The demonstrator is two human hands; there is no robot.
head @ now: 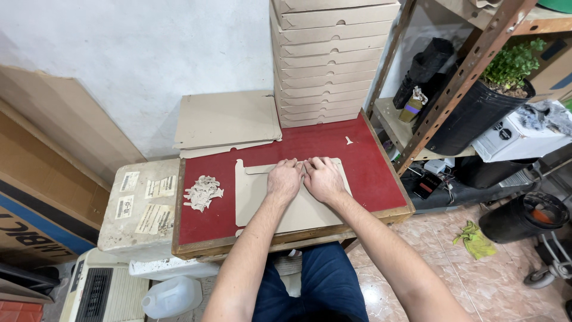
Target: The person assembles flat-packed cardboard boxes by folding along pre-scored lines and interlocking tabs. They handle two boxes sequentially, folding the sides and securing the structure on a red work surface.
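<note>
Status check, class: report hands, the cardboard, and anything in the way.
Left hand and right hand flat, side by side on the cardboard sheet. Sheet lies on red table. Scrap pile left of it, apart; nothing blocking.

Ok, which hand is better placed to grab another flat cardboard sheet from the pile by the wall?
Probably the left hand. Both hands press on the cardboard blank, but the pile of flat sheets lies to the far left, on its side, while the right hand would have to cross over.

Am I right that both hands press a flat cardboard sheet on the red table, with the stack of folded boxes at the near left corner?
Not quite. In the head view both hands, left hand and right hand, do press the flat cardboard sheet on the red table, but the stack of folded boxes stands at the far right corner.
</note>
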